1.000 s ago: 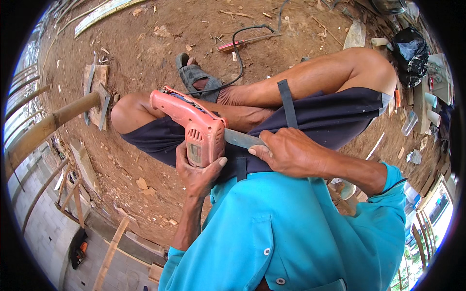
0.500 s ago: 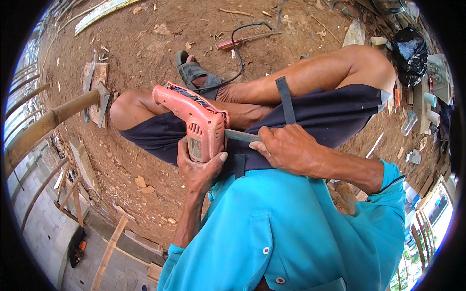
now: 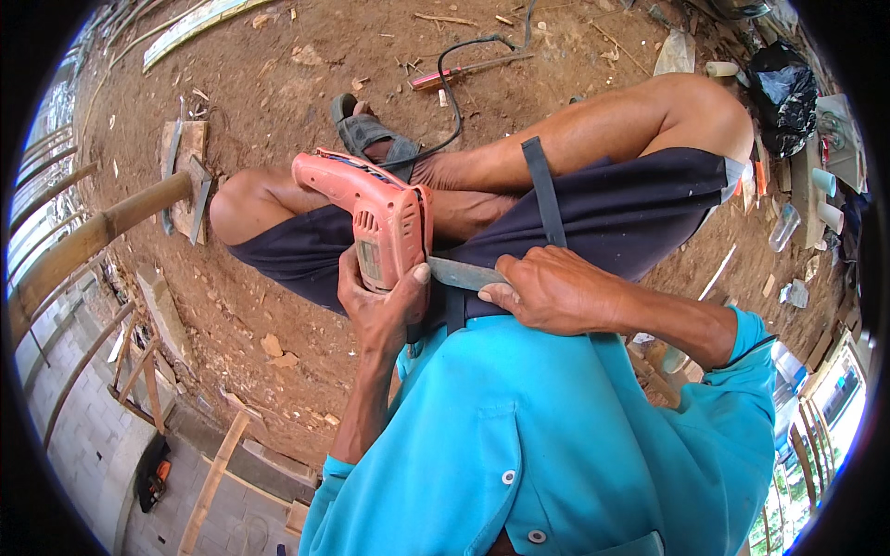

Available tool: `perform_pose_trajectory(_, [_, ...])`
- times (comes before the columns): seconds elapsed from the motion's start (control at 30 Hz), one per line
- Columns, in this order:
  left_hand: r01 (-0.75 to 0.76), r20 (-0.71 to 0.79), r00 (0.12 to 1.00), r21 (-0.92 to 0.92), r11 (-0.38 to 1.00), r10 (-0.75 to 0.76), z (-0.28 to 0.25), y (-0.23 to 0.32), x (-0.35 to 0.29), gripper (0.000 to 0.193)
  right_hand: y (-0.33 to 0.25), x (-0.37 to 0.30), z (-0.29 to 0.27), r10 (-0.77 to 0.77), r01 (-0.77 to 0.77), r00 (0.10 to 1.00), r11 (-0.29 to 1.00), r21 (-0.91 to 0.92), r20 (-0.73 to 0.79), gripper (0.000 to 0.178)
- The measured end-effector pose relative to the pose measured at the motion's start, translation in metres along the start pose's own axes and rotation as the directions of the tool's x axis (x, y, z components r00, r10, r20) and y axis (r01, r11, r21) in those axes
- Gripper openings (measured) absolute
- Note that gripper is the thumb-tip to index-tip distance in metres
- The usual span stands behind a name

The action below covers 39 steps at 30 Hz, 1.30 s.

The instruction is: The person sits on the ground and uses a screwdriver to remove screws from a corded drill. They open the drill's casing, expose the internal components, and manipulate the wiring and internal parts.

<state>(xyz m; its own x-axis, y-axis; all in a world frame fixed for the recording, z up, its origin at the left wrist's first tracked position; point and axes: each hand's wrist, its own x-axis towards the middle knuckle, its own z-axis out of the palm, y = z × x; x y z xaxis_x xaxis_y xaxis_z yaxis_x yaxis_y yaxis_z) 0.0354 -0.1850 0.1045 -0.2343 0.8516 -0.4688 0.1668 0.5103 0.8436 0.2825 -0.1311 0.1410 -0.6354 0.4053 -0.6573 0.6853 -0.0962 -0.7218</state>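
My left hand (image 3: 375, 292) is wrapped round the lower body of a salmon-red power tool (image 3: 382, 208) with a vented casing. Its upper handle points up and left, and the casing seam gapes there, showing wires inside. The fingers of my right hand (image 3: 556, 289) are closed on a flat grey metal blade (image 3: 462, 273), its handle hidden in the palm. The blade's tip meets the right side of the casing at the seam, close to my left thumb. Both hands are over my lap. A black power cord (image 3: 456, 107) runs up past my sandalled foot.
On the dirt ground ahead lies a red-handled screwdriver (image 3: 464, 72) with several screws (image 3: 408, 67) beside it. A bamboo pole (image 3: 120, 222) stands at left. To the right are a black plastic bag (image 3: 783, 97), cups (image 3: 823, 183) and scraps. My legs are crossed around the work.
The power tool has tilted slightly, and the gap along its upper handle looks narrower. The blade has turned to show more of its flat face, its tip still at the seam.
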Motion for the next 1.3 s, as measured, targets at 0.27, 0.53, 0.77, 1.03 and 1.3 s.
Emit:
perform_pose_trajectory(0.27, [0.004,-0.025,1.0,-0.035,0.999,-0.005,0.005,0.0,0.001,0.077,-0.002,0.003,0.011,0.007,-0.006,1.0,1.0,-0.018,0.021,0.049])
perform_pose_trajectory(0.53, [-0.019,-0.026,1.0,-0.049,0.999,0.017,0.007,-0.006,0.004,0.075,0.004,0.015,0.01,0.011,-0.029,0.992,0.99,0.141,0.127,0.05])
perform_pose_trajectory(0.77, [-0.006,-0.027,1.0,-0.072,0.997,0.004,0.007,-0.007,0.004,0.075,0.005,0.015,0.014,0.015,-0.025,0.991,0.997,0.071,0.132,0.049])
perform_pose_trajectory(1.03, [0.013,-0.037,0.999,-0.087,0.996,-0.016,0.009,-0.003,0.005,0.076,0.0,0.01,0.023,0.003,0.009,0.987,0.997,-0.073,0.158,0.055])
perform_pose_trajectory(1.3, [0.004,-0.047,0.999,-0.08,0.997,-0.008,0.01,-0.002,0.005,0.073,0.002,0.01,0.03,-0.001,0.007,0.991,0.999,-0.043,0.137,0.057])
